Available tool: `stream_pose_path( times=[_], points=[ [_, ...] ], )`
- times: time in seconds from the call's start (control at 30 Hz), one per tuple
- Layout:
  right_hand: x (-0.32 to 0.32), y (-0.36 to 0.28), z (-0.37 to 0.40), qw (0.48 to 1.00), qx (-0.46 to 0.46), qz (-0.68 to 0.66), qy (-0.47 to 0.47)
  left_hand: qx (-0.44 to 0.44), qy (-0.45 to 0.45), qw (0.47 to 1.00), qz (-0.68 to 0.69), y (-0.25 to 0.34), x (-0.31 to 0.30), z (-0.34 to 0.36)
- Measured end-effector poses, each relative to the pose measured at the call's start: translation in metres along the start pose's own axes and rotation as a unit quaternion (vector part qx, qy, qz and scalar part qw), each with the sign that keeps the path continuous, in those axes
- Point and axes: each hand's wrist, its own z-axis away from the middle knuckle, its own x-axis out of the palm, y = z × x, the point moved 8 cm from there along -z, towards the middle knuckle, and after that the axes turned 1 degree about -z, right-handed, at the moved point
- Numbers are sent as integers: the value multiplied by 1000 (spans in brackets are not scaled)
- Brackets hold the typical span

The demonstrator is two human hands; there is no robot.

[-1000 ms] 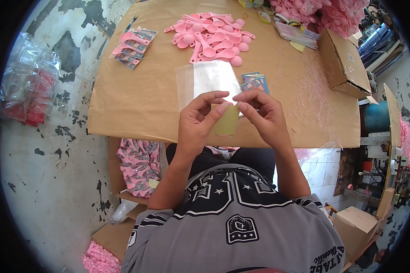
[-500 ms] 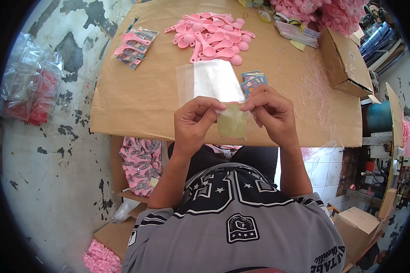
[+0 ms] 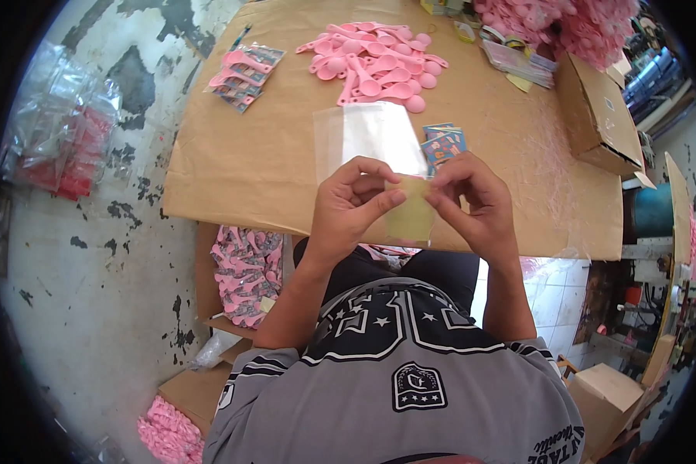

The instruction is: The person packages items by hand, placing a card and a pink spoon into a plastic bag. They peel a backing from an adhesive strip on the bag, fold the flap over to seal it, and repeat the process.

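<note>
Between my two hands, in front of the table edge, hangs a small yellow-green card [image 3: 410,218] that seems to sit in a clear plastic bag. My left hand [image 3: 354,203] pinches its upper left corner between thumb and fingers. At the upper right corner, my right hand [image 3: 475,199] is closed in a similar pinch. Just beyond lies a stack of clear plastic bags [image 3: 375,135]. Small blue printed cards [image 3: 446,145] rest by its right side, partly behind my right hand. Further back is a heap of pink plastic scoops [image 3: 375,66].
Packed scoops with cards [image 3: 243,73] lie at the table's back left. An open cardboard box [image 3: 599,116] and bundled pink scoops [image 3: 561,23] stand at the right. Below the table edge, a box holds many packed scoops [image 3: 246,274]. Clear bags [image 3: 62,131] are at far left.
The view has shifted slightly, so everything sits a little further right. Both hands still hold the card's top corners, and my thumbs now lie lower against it.
</note>
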Motion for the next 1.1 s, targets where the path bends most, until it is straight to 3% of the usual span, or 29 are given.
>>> stream_pose_path(
  times=[0.1, 0.2, 0.27, 0.33, 0.43, 0.53, 0.57, 0.63, 0.73, 0.83, 0.97, 1.03, 1.1],
  points=[
    [2, 7, 1, 994, 29, -101, 28, -9, 20, 999, 41, 11, -3, 0],
    [-8, 9, -1, 995, 51, -64, 59, 57, 122, 989, -60, 41, -39, 1],
    [-15, 12, 0, 995, 57, -51, 65, 247, 165, 894, -336, 76, -75, -4],
    [-20, 15, 0, 993, 72, -43, 78, 364, 182, 807, -427, 116, -87, -10],
    [-25, 18, 2, 993, 74, -44, 86, 301, 157, 727, -597, 125, -113, -30],
    [-35, 23, 5, 989, 75, 1, 125, 253, 165, 795, -525, 107, -121, -31],
    [-39, 26, 6, 985, 89, 68, 132, 189, 171, 797, -547, 92, -123, -32],
    [-47, 30, 7, 962, 119, 202, 142, 57, 184, 790, -582, 57, -123, -31],
    [-52, 24, 4, 898, 39, 390, 200, -1, 182, 720, -670, 23, -110, -27],
    [-59, 41, 7, 863, 70, 461, 193, -33, 151, 720, -677, 11, -102, -26],
    [-70, 75, 11, 911, 173, 336, 163, 1, 141, 717, -683, -1, -105, -28],
    [-73, 80, 13, 917, 237, 273, 169, -21, 168, 752, -637, 3, -112, -26],
    [-78, 82, 13, 921, 240, 246, 181, -39, 191, 807, -557, 7, -116, -25]
  ],
)
